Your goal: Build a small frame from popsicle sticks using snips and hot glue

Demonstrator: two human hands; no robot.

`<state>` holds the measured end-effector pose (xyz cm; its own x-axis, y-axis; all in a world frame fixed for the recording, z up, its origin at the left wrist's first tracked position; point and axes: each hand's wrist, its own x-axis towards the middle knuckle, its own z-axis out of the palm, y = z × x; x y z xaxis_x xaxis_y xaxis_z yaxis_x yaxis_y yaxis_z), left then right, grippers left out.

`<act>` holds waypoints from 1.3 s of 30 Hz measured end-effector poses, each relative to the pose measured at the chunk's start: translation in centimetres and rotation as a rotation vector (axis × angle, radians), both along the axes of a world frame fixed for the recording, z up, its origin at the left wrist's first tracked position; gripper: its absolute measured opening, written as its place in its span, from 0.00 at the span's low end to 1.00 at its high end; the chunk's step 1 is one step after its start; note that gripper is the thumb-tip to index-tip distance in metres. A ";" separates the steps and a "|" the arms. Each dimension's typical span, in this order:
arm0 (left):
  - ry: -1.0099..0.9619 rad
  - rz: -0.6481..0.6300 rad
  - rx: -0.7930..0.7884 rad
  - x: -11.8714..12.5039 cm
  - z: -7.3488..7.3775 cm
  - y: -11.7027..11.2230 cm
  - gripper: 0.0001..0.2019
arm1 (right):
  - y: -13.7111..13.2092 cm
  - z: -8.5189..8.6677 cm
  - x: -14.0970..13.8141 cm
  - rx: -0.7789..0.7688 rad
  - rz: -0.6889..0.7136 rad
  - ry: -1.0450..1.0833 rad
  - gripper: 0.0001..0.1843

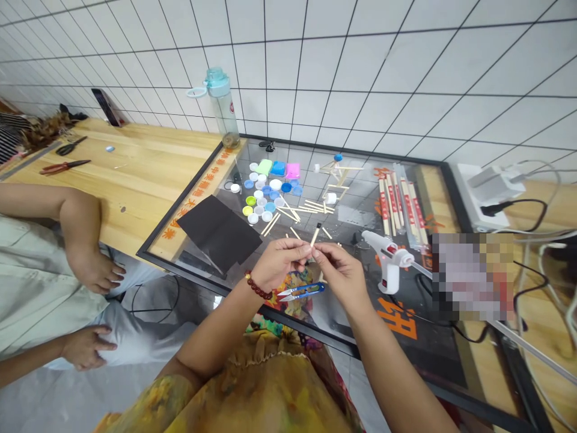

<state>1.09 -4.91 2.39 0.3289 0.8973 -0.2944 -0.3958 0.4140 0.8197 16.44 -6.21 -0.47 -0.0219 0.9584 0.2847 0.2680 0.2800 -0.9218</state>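
My left hand [280,263] and my right hand [340,273] meet above the glass panel [356,219], fingertips pinched together. Between them a short wooden stick with a black tip [316,234] stands nearly upright; both hands appear to grip its lower end, which the fingers cover. Just below lie blue-handled thread snips [306,291], blades pointing left. Cut wooden sticks [311,207] are scattered beyond my hands. To the right of my right hand rests a white glue gun [388,258] with a glue stick in its back.
Several bottle caps [269,207], coloured clay packs [278,168], and a small stick frame with caps [337,180] sit farther back. Black paper [219,231] lies left, wrapped chopsticks [401,204] right. A bottle [224,111] stands at the corner. Another person's arm [85,231] is at left; cables run right.
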 end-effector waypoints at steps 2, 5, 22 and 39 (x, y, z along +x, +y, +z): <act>-0.047 -0.001 -0.030 0.5 0.0 -0.6 0.15 | 0.0 0.1 0.0 -0.043 0.016 0.091 0.09; -0.061 -0.004 -0.057 0.9 -0.4 -0.9 0.15 | 0.0 0.1 0.2 -0.079 0.013 0.150 0.09; 0.257 0.154 0.202 1.3 -0.4 0.7 0.17 | 0.0 0.4 0.7 -0.194 -0.004 0.271 0.11; 0.065 0.043 0.098 1.9 0.1 4.9 0.19 | -5.3 1.1 5.6 -0.308 -0.177 -0.278 0.16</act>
<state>2.95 -0.03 2.46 0.2728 0.9356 -0.2242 -0.3560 0.3147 0.8799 22.03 -11.50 0.61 0.1144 0.9934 -0.0085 0.5362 -0.0689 -0.8413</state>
